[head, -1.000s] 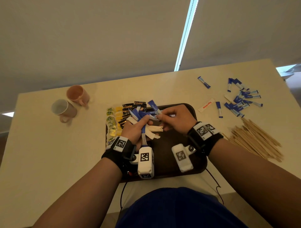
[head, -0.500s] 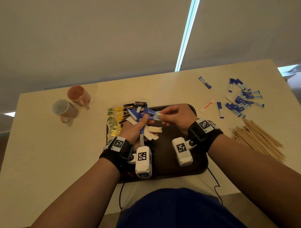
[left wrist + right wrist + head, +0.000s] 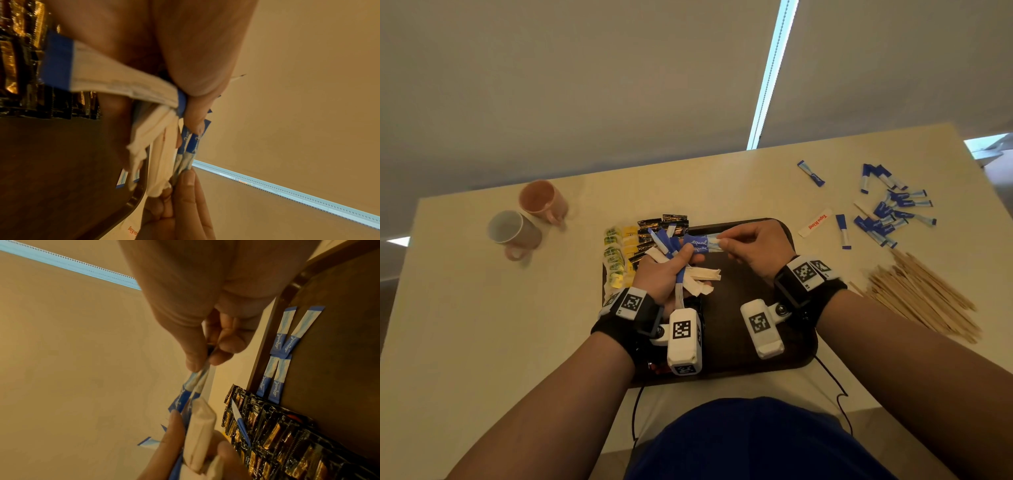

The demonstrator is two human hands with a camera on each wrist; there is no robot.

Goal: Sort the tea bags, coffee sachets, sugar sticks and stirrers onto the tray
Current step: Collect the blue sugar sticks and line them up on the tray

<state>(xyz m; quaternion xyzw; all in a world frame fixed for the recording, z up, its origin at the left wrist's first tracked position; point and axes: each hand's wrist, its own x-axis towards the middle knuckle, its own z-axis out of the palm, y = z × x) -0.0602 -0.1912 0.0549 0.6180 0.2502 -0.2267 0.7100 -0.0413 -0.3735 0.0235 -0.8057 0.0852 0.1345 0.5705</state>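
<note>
My left hand [image 3: 683, 258] hovers over the dark brown tray [image 3: 743, 346] and grips a fanned bundle of white and blue sugar sticks [image 3: 702, 274]. My right hand [image 3: 720, 242] pinches the pale ends of two blue "equal" sticks [image 3: 700, 243] that jut rightward out of that bundle. In the right wrist view the thumb and forefinger close on these two blue sticks [image 3: 197, 381]. Several more blue sticks [image 3: 281, 353] lie flat on the tray beside black-and-gold coffee sachets [image 3: 287, 434]. Yellow-green tea bags [image 3: 614, 253] line the tray's left edge.
On the table to the right lie several loose blue sticks [image 3: 890, 212], one white sachet [image 3: 815, 222] and a heap of wooden stirrers [image 3: 924, 298]. Two mugs [image 3: 530, 216] stand at the far left. A window blind hangs behind the table.
The blue sticks pinched by my right hand have swung from pointing up to lying level, pulled rightward. My left hand has kept its grip on the bundle and hardly moved.
</note>
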